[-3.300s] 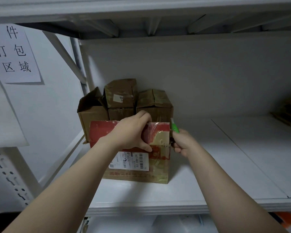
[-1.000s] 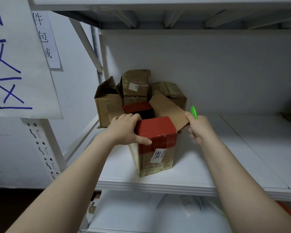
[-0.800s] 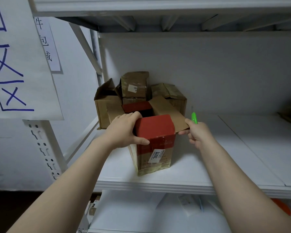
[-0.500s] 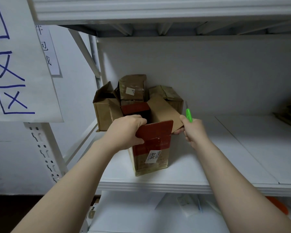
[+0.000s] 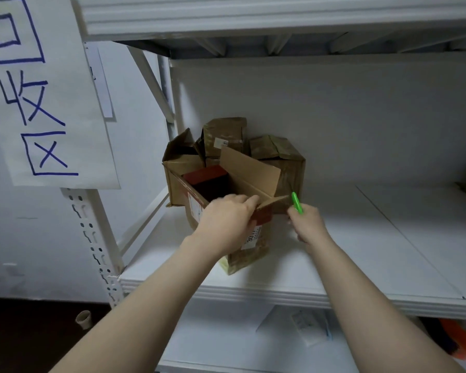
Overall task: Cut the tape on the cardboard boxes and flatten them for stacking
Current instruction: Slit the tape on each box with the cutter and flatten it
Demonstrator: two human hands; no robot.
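box (image 5: 249,246) at shelf (image 5: 361,251) front edge: top flaps shut a second ago, now folded open, so top tape is cut. left hand (image 5: 226,222) grips near flap (image 5: 264,214), right hand (image 5: 307,222) clenched on green cutter (image 5: 296,202). Bottom seam likely next.

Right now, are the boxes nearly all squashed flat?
Not yet. Done: the red box has its top open, flaps up. In hand: the left hand holds its near flap; the right hand grips the green cutter. Left: flattening it, plus three brown boxes behind.
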